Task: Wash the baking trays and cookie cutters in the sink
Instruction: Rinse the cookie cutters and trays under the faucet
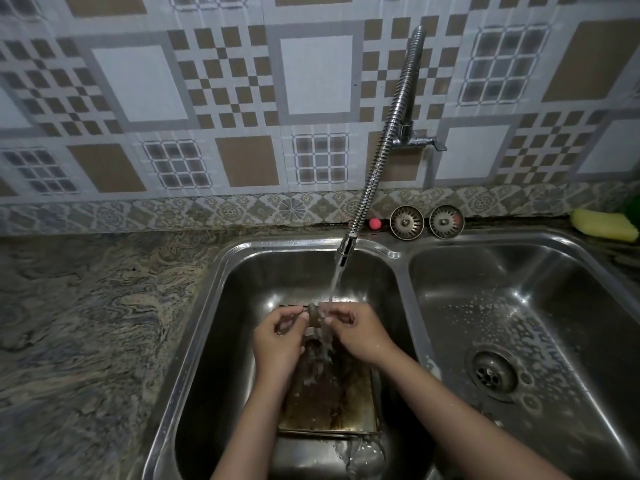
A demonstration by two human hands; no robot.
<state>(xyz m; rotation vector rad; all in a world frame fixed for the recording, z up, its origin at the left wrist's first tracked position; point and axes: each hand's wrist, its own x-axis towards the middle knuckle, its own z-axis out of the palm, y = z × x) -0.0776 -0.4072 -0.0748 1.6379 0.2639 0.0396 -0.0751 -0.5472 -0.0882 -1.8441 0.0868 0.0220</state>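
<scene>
cookie cutter (314,317) | pinched by left hand (280,336) and right hand (353,332) fingers under the stream | probably light, stiff, wet-slippery; grip opposite rims | baking tray (329,403) at 6 o'clock
</scene>
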